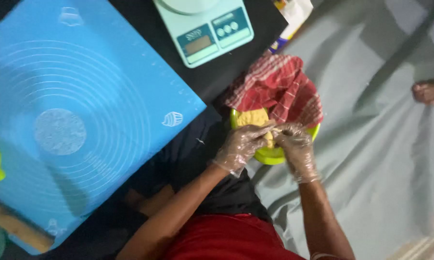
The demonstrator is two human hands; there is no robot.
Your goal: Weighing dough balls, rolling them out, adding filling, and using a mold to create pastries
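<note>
Both my hands wear thin clear plastic gloves and meet over a lime-green bowl (271,155) resting on my lap. My left hand (240,147) and my right hand (295,149) pinch together at a lump of yellow dough (253,117) inside the bowl. A red and white checked cloth (279,89) lies over the far half of the bowl and partly hides the dough.
A blue silicone rolling mat (106,86) with a flat dough disc (60,131) lies at left on a dark surface. A pale green kitchen scale (205,29) sits above it. A wooden rolling pin (17,226) lies bottom left. Someone's bare foot (431,91) shows at right on grey sheeting.
</note>
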